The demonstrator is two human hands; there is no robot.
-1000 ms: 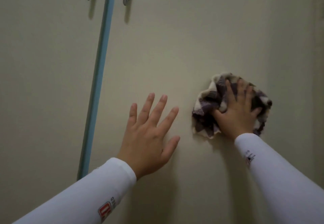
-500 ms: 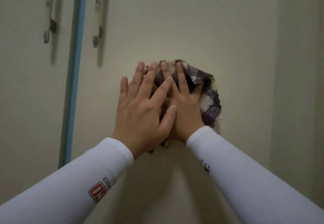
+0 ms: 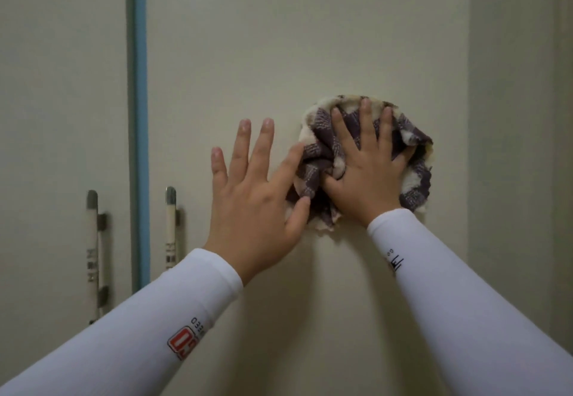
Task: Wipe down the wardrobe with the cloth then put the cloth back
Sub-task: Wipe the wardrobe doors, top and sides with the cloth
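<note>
Fingers (image 3: 366,122) of right hand (image 3: 369,175) splayed straight, not clenched, pressing bunched checked cloth (image 3: 319,153) against wardrobe door (image 3: 279,39). Cloth directly beneath those fingers, spilling past tips and to both sides. Left hand (image 3: 251,200) just left, released, flat on door, forefinger and thumb touching cloth edge. Both forearms extended up and forward. Judged step: wiping; cloth return not yet done. Next move: firm pressure, sweep across unwiped panel, guard against cloth slipping.

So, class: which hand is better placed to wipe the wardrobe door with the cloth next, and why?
The right hand: its spread fingers press the bunched cloth against the wardrobe door. The left hand lies mostly on bare door beside it, touching only the cloth's edge.
</note>
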